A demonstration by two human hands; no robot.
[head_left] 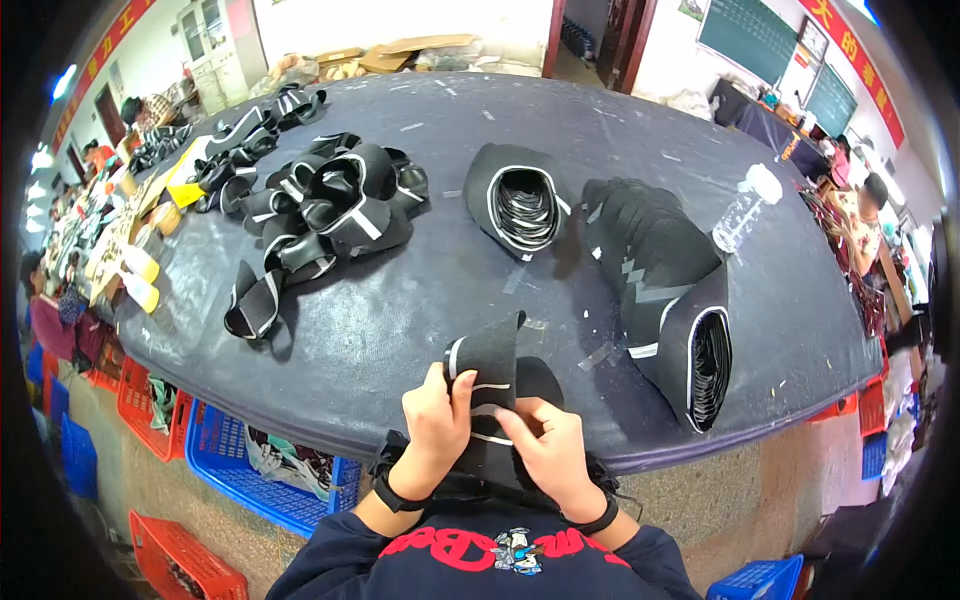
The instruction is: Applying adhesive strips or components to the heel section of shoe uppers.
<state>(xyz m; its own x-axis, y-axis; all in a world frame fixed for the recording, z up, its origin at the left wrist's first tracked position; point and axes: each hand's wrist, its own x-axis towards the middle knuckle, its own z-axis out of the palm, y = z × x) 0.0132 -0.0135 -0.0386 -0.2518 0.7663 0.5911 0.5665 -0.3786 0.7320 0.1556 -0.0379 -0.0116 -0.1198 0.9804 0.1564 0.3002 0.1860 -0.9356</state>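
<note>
At the table's near edge I hold a black shoe-upper piece with white edging (pixel 492 352). My left hand (pixel 437 412) grips its left side, thumb on top. The fingers of my right hand (pixel 552 448) pinch the lower part near a white strip. More black material lies under my hands, partly hidden by them. Beyond, nested black uppers (pixel 510 172) form a stack with a white-rimmed opening. To the right, a longer row of nested uppers (pixel 655 240) lies toward the table's right side. Loose black uppers (pixel 385 215) are heaped on the left.
The dark table (pixel 400 340) carries tape scraps. A clear plastic bottle (pixel 738 222) is at the right. Tools and yellow-and-white bottles (pixel 140 275) line the left edge. A blue basket (pixel 225 455) and red crates (pixel 180 560) are on the floor. Other people sit at both sides.
</note>
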